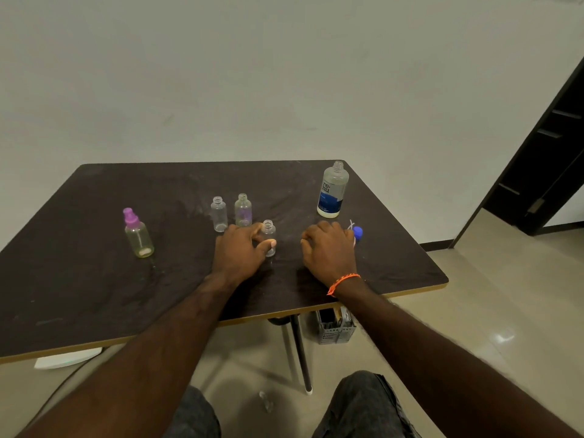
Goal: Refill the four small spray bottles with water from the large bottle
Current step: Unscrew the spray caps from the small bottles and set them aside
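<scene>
The large bottle (332, 190) stands uncapped at the back right of the dark table (94, 286), clear with a blue label. Three small clear bottles have no tops: two (219, 214) (243, 210) stand side by side mid-table, and a third (269, 235) stands just in front of them with my left hand (241, 249) wrapped around it. A fourth small bottle (139, 235) with a purple spray top stands far left. My right hand (327, 248) rests curled on the table beside a blue spray top (357, 233) with a white tube; whether it grips the tube is hidden.
A grey basket (335, 325) sits on the floor under the table's near edge, next to a black table leg (300, 352). A dark doorway (550, 172) opens at the right. A white object (68, 358) lies below the table's left front edge.
</scene>
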A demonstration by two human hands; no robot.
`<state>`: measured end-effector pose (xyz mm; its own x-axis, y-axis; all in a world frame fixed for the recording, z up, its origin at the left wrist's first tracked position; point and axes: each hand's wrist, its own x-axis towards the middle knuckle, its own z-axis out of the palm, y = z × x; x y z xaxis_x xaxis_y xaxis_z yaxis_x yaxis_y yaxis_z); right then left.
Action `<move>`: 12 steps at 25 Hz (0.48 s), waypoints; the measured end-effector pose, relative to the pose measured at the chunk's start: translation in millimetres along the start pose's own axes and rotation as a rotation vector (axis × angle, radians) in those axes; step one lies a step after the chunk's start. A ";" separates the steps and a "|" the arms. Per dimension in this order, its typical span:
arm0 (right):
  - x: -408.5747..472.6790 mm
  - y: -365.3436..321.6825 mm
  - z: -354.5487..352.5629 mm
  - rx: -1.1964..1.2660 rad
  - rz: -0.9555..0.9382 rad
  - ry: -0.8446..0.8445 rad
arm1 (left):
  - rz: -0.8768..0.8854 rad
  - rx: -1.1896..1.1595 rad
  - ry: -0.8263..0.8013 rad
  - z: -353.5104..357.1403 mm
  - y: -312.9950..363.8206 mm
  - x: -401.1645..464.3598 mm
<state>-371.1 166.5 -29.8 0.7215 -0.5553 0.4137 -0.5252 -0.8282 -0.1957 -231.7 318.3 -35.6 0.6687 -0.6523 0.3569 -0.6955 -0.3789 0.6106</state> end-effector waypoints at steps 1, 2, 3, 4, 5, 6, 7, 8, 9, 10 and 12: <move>0.2 -11.9 -1.1 0.031 -0.037 -0.005 | -0.007 0.047 -0.004 -4.8 -1.1 0.6; 0.7 -24.2 -0.9 0.066 -0.076 -0.021 | -0.017 0.087 -0.012 -9.6 -4.1 1.1; 1.6 -37.5 -0.2 0.109 -0.109 -0.055 | -0.031 0.121 -0.018 -16.2 -7.0 0.3; 2.8 -50.1 2.1 0.158 -0.130 -0.108 | -0.047 0.137 -0.019 -22.5 -10.9 -0.5; 4.6 -64.2 6.1 0.212 -0.144 -0.167 | -0.074 0.146 -0.013 -29.3 -17.2 -1.9; 6.1 -76.9 10.4 0.263 -0.145 -0.222 | -0.105 0.143 -0.009 -36.1 -23.3 -3.5; 7.7 -88.7 15.2 0.305 -0.136 -0.266 | -0.141 0.143 0.004 -41.8 -29.9 -5.0; 8.8 -100.7 19.0 0.336 -0.128 -0.296 | -0.176 0.159 0.016 -47.0 -36.9 -6.7; 10.0 -110.5 23.6 0.358 -0.119 -0.320 | -0.209 0.175 0.030 -51.5 -41.5 -8.0; 11.8 -120.9 27.7 0.375 -0.116 -0.343 | -0.234 0.192 0.047 -56.3 -47.0 -8.6; 15.0 -137.2 33.8 0.408 -0.105 -0.373 | -0.271 0.243 0.068 -61.5 -53.5 -6.7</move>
<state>-273.0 269.2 -26.8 0.9102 -0.3959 0.1220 -0.2778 -0.8018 -0.5291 -182.7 383.3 -27.1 0.8474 -0.4652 0.2560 -0.5275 -0.6821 0.5064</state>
